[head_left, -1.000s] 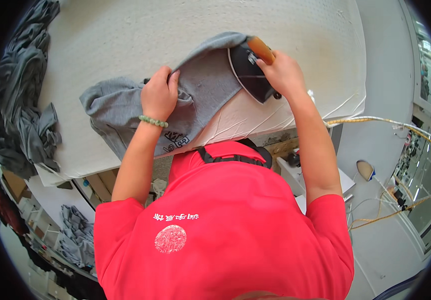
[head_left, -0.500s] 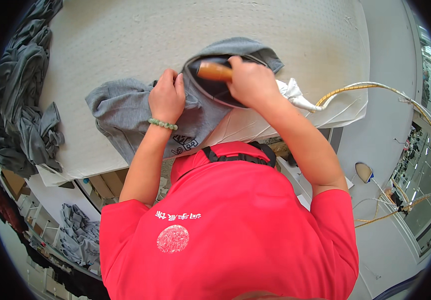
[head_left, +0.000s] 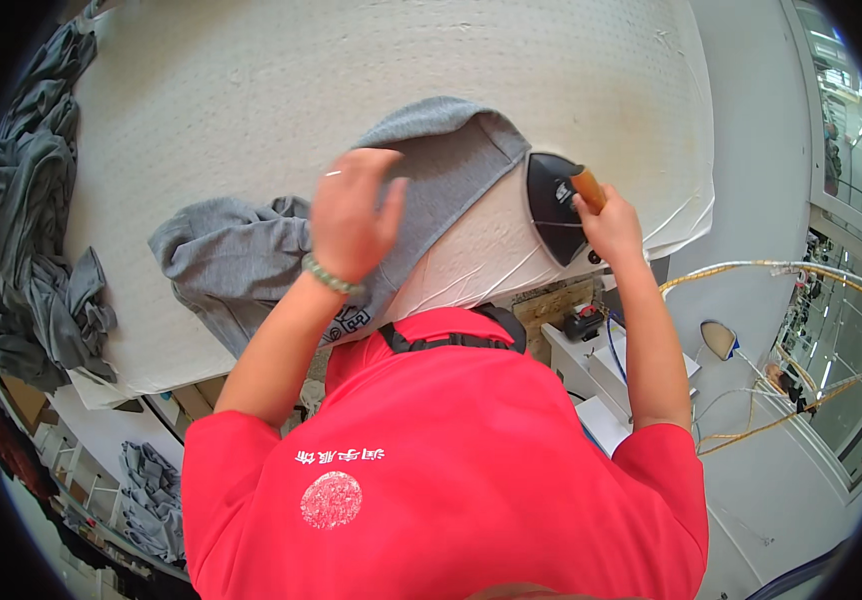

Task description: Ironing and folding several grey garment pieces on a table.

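Note:
My right hand (head_left: pixel 612 226) is closed round the wooden handle of a dark iron (head_left: pixel 552 205). The iron is at the right of the padded table (head_left: pixel 261 100), just beside the end of a grey garment (head_left: pixel 441 160). Over the garment's middle is my left hand (head_left: pixel 351 215), slightly blurred, thumb apart and nothing in it; whether it touches the fabric I cannot tell. The garment's left part lies bunched, while its right part is spread flatter, with a folded-back upper edge. A dark print shows near its lower edge, partly hidden by my left forearm.
A heap of dark grey garments (head_left: pixel 36 210) hangs along the table's left edge. More grey cloth (head_left: pixel 153 500) lies below at the left. Yellow and white hoses (head_left: pixel 771 266) run at the right. Under the table's right front stands a white shelf unit (head_left: pixel 606 425).
The iron has moved right, off the garment, in my right hand. My left hand has let go of the fabric and opened. The garment's right end now lies flatter.

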Tool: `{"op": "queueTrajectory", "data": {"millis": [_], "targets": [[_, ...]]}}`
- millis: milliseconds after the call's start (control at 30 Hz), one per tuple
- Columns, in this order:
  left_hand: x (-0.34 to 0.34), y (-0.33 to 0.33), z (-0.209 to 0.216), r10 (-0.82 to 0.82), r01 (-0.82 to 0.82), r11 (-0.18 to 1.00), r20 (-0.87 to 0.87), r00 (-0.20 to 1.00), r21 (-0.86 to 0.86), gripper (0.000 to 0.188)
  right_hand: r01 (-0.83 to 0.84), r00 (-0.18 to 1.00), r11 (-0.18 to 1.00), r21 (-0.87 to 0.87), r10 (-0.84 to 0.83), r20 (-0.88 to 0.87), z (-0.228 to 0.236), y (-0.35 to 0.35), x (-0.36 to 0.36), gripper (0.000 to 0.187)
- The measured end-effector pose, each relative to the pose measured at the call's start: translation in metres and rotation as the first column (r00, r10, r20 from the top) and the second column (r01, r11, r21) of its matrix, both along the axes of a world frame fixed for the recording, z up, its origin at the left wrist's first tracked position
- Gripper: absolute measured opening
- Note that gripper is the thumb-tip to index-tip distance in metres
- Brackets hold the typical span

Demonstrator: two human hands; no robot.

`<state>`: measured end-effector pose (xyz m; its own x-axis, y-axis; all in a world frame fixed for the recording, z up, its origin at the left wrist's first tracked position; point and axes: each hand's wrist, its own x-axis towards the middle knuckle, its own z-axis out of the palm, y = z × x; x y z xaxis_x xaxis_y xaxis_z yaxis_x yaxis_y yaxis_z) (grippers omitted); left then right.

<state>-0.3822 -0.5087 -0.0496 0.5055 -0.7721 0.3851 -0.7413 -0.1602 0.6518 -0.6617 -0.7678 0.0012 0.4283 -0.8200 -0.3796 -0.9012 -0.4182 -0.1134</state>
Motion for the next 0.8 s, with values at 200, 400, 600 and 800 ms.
{"op": "queueTrajectory", "data": {"millis": [200,400,600,800], "targets": [[-0.094,-0.119,-0.031,-0.246,0.174,0.922,0.178,0.953,0.346,0.016,0.107,0.994,0.990,-0.088,-0.109,-0.020,-0.004,-0.042,-0.019,0.039],[-0.058,-0.130,-0.033,0.011,0.052,0.976,-0.285,0.958,0.213,0.021,0.059,0.998,0.992,-0.115,-0.062,-0.029,-0.012,-0.054,-0.022,0.041],[-0.033,0.103,0.039,0.082,-0.629,0.775,-0.997,0.000,0.064,0.035,0.095,0.995,0.995,-0.032,-0.094,0.023,-0.015,-0.046,-0.017,0.039],[-0.090,0.184,0.006,0.107,-0.821,0.544,-0.985,-0.133,0.170,0.023,-0.439,0.891,0.894,0.092,0.420,0.170,0.000,0.033,0.070,0.046]]}}
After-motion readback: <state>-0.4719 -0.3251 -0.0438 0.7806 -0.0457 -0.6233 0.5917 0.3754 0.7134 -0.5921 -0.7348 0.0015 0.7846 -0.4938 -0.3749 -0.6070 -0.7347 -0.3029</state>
